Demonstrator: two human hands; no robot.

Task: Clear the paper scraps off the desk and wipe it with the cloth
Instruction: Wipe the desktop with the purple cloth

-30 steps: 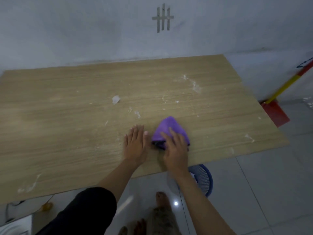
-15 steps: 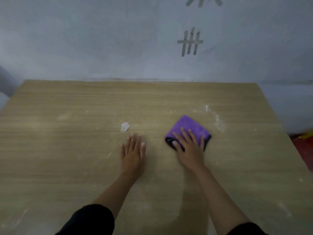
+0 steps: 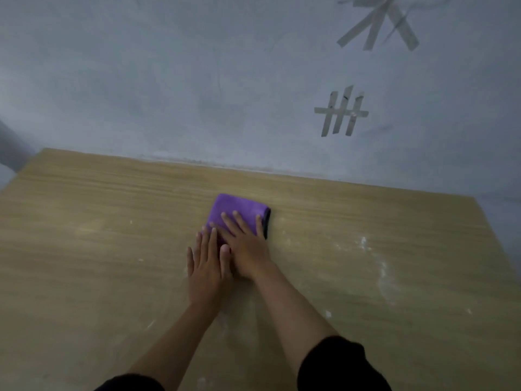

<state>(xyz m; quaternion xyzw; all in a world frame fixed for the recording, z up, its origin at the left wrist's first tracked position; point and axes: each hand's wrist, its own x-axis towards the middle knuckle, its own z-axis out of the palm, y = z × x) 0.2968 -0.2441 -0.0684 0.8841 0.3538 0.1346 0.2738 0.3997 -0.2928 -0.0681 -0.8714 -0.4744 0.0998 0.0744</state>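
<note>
Pale grey wall (image 3: 169, 80) fills upper half. Tally-shaped tape mark (image 3: 341, 112) on wall, right of centre. Crossed tape strips (image 3: 377, 22) higher, near top right.

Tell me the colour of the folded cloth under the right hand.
Purple folded cloth, dark trim along one edge; head view.
</note>
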